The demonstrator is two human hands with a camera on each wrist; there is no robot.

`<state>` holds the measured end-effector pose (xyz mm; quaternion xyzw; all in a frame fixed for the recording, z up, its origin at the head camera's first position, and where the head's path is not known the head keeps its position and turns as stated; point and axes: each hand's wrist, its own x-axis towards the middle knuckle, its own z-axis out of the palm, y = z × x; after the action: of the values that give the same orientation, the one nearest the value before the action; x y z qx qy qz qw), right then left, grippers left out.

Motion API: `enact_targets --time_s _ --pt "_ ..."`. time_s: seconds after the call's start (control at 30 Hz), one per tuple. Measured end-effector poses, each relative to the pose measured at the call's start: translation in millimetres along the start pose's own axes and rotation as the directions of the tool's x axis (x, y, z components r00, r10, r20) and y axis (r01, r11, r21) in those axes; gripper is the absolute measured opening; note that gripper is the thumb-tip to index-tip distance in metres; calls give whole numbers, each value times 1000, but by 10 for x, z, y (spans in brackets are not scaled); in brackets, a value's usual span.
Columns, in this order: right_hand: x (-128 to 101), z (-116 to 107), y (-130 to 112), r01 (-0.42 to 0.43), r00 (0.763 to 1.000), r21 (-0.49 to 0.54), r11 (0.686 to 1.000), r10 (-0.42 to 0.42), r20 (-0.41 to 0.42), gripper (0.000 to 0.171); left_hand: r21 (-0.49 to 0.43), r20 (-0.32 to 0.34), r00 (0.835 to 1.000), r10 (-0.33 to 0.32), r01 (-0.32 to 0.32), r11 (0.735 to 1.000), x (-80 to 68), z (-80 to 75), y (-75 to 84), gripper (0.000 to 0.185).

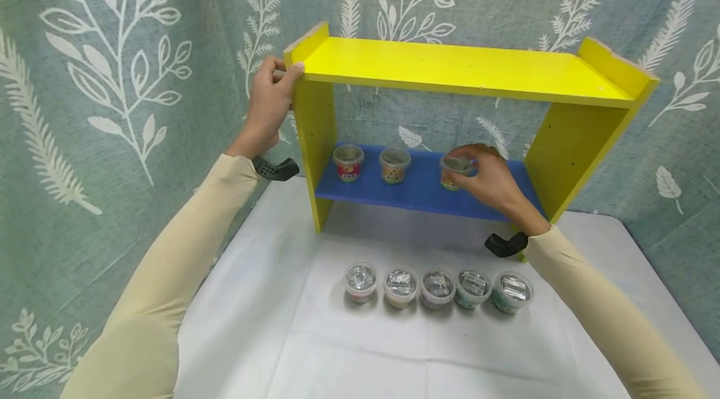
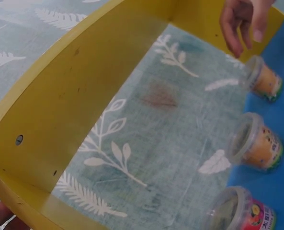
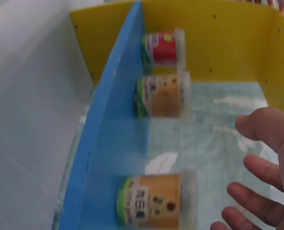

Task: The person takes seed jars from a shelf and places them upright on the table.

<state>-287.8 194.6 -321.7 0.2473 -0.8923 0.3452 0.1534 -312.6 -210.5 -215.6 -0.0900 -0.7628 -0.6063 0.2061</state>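
Here, at upper left of the head view, the left hand (image 1: 269, 105) grips the top corner of a yellow shelf unit (image 1: 467, 67). Three lidded cups stand on its blue shelf (image 1: 394, 189) mid-frame; the right hand (image 1: 486, 177), fingers loosely spread, hovers at the third cup (image 1: 452, 172), clear-lidded with a tan, green-edged label. Five foil-topped cups (image 1: 437, 288) line the white table (image 1: 281, 324) below.

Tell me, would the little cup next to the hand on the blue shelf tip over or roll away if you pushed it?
The cup would probably slide rather than roll, since it stands upright on the flat blue shelf. Knocked over, its round sides could let it roll. It looks like thin clear plastic, so likely light and easily nudged; the right hand has its fingers spread beside it.
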Motion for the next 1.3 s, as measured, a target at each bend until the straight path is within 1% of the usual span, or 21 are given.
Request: enact_targets --time_s 0.13,0.27,0.5,0.6,0.7,0.83,1.03,1.17,1.3 --pt "43 -39 107 -83 996 -14 996 83 -9 46 5 6 1000 -2 2 1000 4 -5 11 33" --pt "76 -63 206 -143 990 -4 990 143 6 51 -6 11 1000 -10 10 1000 9 -22 18 33" --pt "81 -92 330 -222 975 65 973 219 46 57 -39 23 1000 -7 8 999 14 -44 4 34" --pt "86 -103 377 -257 965 91 962 250 77 63 -37 26 1000 -5 6 999 11 -51 8 35" --pt "99 -112 420 -294 952 103 950 281 125 72 -40 26 1000 -6 7 999 12 -59 18 36" --pt "108 -107 461 -333 934 132 934 307 184 80 -34 26 1000 -12 13 999 9 -70 16 36" --pt "112 -73 522 -367 916 178 913 321 240 81 -26 26 1000 -11 11 1000 0 -68 10 37" --pt "123 -44 552 -384 905 170 908 333 264 87 -33 25 1000 -6 7 999 -3 -63 17 37" --pt "138 -28 563 -385 904 164 908 334 268 90 -39 23 1000 0 1 999 -7 -64 23 37"
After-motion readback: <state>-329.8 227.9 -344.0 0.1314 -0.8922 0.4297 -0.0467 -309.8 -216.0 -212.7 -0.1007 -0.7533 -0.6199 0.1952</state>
